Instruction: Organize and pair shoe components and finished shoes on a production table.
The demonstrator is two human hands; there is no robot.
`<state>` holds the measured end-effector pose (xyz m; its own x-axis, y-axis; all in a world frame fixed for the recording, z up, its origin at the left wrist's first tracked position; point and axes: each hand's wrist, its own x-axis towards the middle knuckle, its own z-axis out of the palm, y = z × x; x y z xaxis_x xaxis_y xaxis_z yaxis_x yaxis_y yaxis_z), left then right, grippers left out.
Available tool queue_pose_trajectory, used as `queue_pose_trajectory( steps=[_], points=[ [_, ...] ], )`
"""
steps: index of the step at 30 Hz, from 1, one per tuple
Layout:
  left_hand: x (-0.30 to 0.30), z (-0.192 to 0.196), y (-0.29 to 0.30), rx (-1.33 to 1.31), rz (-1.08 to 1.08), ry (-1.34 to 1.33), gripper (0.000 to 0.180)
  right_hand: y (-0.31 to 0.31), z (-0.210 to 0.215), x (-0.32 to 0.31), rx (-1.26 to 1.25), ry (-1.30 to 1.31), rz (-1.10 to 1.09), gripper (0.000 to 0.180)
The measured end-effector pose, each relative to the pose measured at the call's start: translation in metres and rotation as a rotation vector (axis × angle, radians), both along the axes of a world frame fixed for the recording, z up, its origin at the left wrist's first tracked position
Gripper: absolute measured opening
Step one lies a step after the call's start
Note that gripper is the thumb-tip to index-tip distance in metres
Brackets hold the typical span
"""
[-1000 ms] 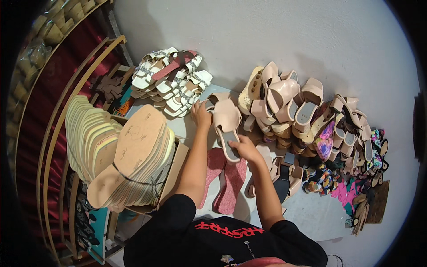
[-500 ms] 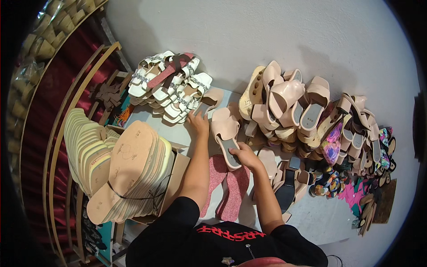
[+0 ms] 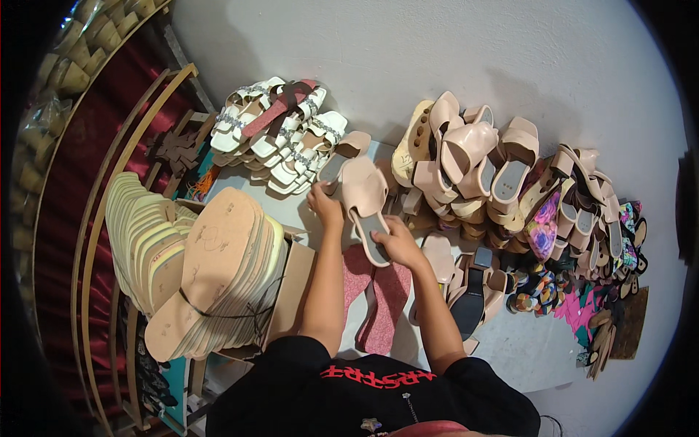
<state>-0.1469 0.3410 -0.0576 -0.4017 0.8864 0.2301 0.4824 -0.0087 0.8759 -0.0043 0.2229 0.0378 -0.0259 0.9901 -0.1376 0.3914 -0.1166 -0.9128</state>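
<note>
My right hand (image 3: 398, 245) is closed round the heel end of a beige slide sandal (image 3: 364, 186), with the thumb on its grey insole. The sandal's toe points away from me. At the heel end of a second beige slide (image 3: 353, 145), my left hand (image 3: 325, 205) is closed, its fingers bent round the edge. The held sandal partly covers this second one. Below my right hand lie two pink glitter-textured sole-shaped pieces (image 3: 382, 309) on the pale table.
White sandals (image 3: 290, 156) are piled at the back left. Several beige slides (image 3: 466, 156) are heaped at the back right, with colourful straps (image 3: 539, 291) nearer. Tied stacks of tan sole boards (image 3: 215, 251) stand in a box on the left. A grey wall (image 3: 408, 51) rises behind.
My left fingers, spread at the second slide before, are now bent round its heel, and that slide has shifted slightly upward in view. The sandal in my right hand has moved slightly left and away.
</note>
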Motion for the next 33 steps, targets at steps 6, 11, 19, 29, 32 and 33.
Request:
queue_pose_trajectory(
  steps=[6,11,19,29,32,33],
  points=[
    [0.029,-0.036,-0.040,-0.002,-0.842,0.333,0.052,-0.001,0.074,0.011,0.003,0.411,-0.024,0.026],
    [0.044,-0.044,-0.047,0.034,-0.777,0.371,0.047,-0.008,0.096,0.024,0.085,0.579,-0.001,0.025],
    [0.030,-0.028,0.002,-0.027,-0.704,0.381,0.050,-0.038,0.072,0.044,0.130,0.585,-0.039,0.026],
    [0.030,-0.025,0.007,0.135,-0.495,0.382,0.040,-0.044,0.058,0.020,0.021,0.436,-0.056,0.024],
    [0.015,0.013,-0.013,-0.009,-0.472,0.267,0.038,-0.038,0.043,0.004,0.113,0.432,-0.057,0.022],
    [0.023,0.038,-0.029,-0.246,-0.586,-0.571,0.039,-0.036,0.034,0.007,0.175,0.393,-0.080,0.022]
  ],
)
